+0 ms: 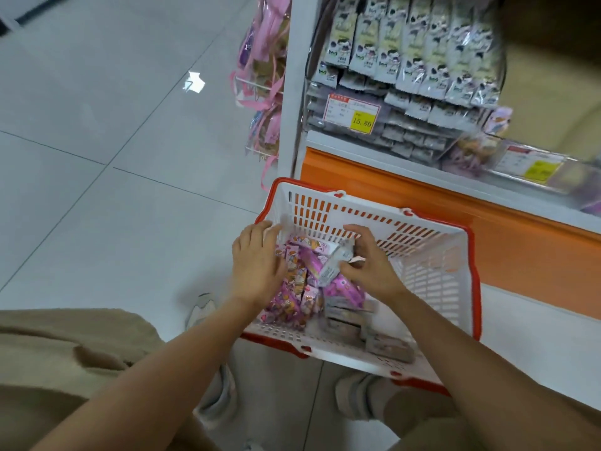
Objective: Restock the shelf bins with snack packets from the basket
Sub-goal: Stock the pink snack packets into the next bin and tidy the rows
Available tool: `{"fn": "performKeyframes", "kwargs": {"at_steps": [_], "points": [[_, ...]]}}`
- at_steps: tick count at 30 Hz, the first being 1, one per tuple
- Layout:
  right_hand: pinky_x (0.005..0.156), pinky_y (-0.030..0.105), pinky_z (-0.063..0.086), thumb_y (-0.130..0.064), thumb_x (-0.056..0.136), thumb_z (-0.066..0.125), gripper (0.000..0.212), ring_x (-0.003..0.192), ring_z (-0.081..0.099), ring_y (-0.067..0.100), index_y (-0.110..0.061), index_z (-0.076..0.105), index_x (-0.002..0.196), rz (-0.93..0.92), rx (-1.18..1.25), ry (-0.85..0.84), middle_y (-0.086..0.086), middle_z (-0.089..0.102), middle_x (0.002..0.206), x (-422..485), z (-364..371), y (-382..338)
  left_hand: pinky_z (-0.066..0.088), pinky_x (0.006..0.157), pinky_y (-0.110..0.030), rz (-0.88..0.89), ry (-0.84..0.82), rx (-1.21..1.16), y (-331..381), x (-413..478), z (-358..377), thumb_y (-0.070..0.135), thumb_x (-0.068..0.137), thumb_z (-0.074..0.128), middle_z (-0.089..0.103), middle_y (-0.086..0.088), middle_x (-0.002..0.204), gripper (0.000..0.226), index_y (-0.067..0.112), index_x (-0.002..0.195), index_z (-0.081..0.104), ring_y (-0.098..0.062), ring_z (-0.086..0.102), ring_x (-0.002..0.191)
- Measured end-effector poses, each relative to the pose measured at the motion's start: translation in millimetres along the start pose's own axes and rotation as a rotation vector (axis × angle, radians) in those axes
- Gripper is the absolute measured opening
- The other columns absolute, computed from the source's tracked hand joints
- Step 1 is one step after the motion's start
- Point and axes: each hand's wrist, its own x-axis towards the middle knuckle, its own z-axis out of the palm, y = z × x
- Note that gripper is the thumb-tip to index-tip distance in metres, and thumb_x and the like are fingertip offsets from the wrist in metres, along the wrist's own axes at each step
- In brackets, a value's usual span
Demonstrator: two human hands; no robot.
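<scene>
One head-worn wide-angle view, tilted steeply down. Basket (422, 229) sits close, dead centre. Shelf (291, 92) rises near at 1 o'clock. Floor tiles (97, 157) run off toward 10 o'clock.

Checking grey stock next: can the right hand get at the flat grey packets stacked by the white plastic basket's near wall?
Probably yes: the stacked grey packets lie uncovered close by the right hand, though its fingers already pinch a grey-white packet.

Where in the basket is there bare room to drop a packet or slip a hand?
Free: the basket's right half, from the right hand, which holds a grey packet, to the right wall. Crowded: pink packets under the left hand; grey packets stacked along the near wall.
</scene>
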Motion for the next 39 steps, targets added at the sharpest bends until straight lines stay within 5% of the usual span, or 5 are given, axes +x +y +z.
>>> {"fn": "performKeyframes", "kwargs": {"at_steps": [4,11,21,30,39], "points": [[0.062,0.032,0.047,0.014,0.081,0.061,0.044,0.08,0.05,0.018,-0.02,0.05,0.106,-0.169,0.125,0.081,-0.014,0.052,0.097,-5.7,-25.9,-43.6,0.044,0.062,-0.006,-0.338,-0.223,-0.68,49.0,20.5,-19.5,0.033,0.104,0.042,0.063,0.002,0.116,0.033,0.013,0.124,0.058,-0.012,0.062,0.082],[0.07,0.031,0.049,-0.003,0.083,0.071,0.029,0.088,0.055,0.015,-0.015,0.053,0.101,-0.321,-0.03,0.205,-0.001,0.056,0.101,-32.7,-61.3,-87.8,0.047,0.064,-0.025,-0.408,-0.311,-1.315,107.6,47.6,-39.1,0.029,0.097,0.058,0.07,-0.004,0.078,0.02,0.01,0.097,0.067,-0.014,0.065,0.067],[0.071,0.024,0.049,-0.01,0.085,0.072,0.019,0.084,0.057,0.011,-0.021,0.064,0.098,-0.415,-0.343,0.352,-0.01,0.059,0.098,-38.9,-112.5,-130.8,0.05,0.069,-0.031,-0.076,-0.16,-1.191,160.7,83.2,-96.5,0.024,0.092,0.067,0.063,-0.008,0.074,0.019,0.015,0.076,0.063,-0.019,0.059,0.069],[0.064,0.013,0.043,-0.016,0.087,0.071,0.019,0.071,0.05,-0.003,-0.017,0.065,0.105,-0.355,-0.236,0.717,-0.008,0.06,0.085,4.7,-151.2,-188.5,0.031,0.105,-0.041,0.447,0.298,-0.277,162.4,142.3,-128.5,0.026,0.092,0.05,0.054,-0.003,0.127,0.035,0.018,0.126,0.058,-0.023,0.041,0.125],[0.079,0.036,0.054,-0.035,0.087,0.068,0.028,0.079,0.058,0.01,-0.017,0.07,0.108,-0.189,-0.39,0.878,0.0,0.067,0.09,93.2,-199.9,-208.3,0.002,0.122,-0.051,0.535,0.2,0.194,155.3,193.9,-123.9,0.055,0.093,0.016,0.027,-0.008,0.159,0.066,0.028,0.151,0.034,-0.03,0.015,0.149]]}}
